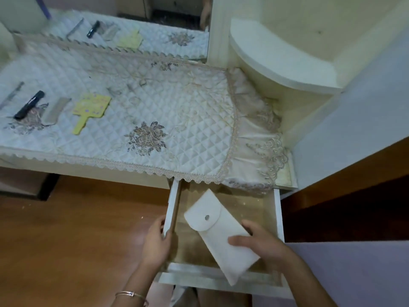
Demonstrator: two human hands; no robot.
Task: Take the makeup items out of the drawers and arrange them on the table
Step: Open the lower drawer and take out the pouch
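White felt-like pouch, flap snapped shut, is over the open drawer at the lower centre of the head view. Long axis runs from 11 o'clock (flap end) to 5 o'clock (closed end, overhanging the drawer front). Right hand pinches the pouch at its lower half, thumb across the top face, fingers behind the far edge; the pouch appears lifted off the drawer floor, though contact at the flap end cannot be ruled out. Left hand curls around the drawer's left wall, thumb inside, holding no item.

Drawer contents: nothing else visible on the bare floor.

Quilted table cover lies at 12 o'clock from the grip. Already laid out at its 10 o'clock end: yellow hand mirror, comb, black tube, thin silvery tool. Free cloth lies right of the mirror.

Judgement: right hand is the carrier; next move is up and toward 11 o'clock, clearing the table's lace edge.
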